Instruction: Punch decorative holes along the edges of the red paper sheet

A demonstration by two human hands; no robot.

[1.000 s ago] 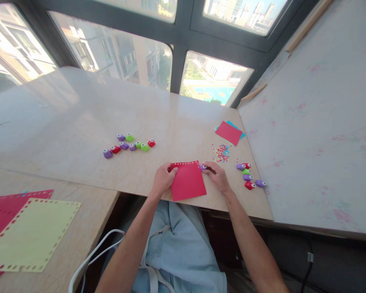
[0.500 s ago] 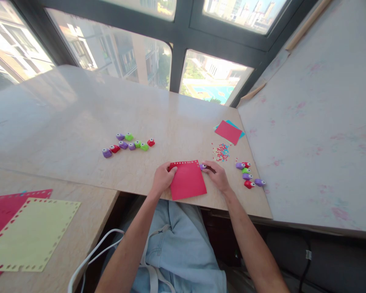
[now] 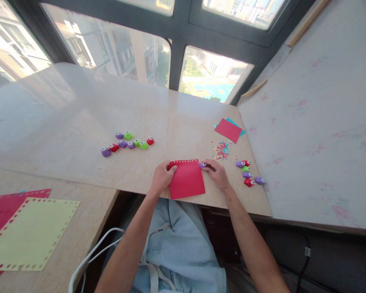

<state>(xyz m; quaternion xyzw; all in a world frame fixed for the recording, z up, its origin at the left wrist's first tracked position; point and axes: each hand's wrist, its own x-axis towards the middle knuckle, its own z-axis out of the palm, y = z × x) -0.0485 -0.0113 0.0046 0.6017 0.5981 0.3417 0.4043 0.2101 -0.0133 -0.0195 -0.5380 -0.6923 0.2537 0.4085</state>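
**Hands working a punch along a red sheet's far edge**

Little is changing since a second ago: both hands are staying on the red sheet (image 3: 186, 179), and only the view is drifting slightly, so everything is sitting a touch higher in the head view. The left hand (image 3: 162, 176) is pinching the sheet's far left corner, fingers curled over the edge. The right hand (image 3: 218, 174) is gripping a small purple punch (image 3: 203, 165) that is touching the sheet's far right corner. The sheet is lying flat at the near edge of the table (image 3: 79, 106), just in front of the person's lap, and a row of small holes is running along its far edge.

To the right of the right hand, a cluster of punches (image 3: 248, 174) in purple, red and green is lying near the table's right edge. Just beyond them, a scatter of paper bits (image 3: 221, 150) is lying on the tabletop, and farther still a red sheet is resting on a blue one (image 3: 229, 130). Well to the left, a second row of punches (image 3: 126, 143) is sitting on the table. On the lower surface at the near left, a yellow sheet (image 3: 30, 234) with punched edges is lying over another red one (image 3: 0, 207).
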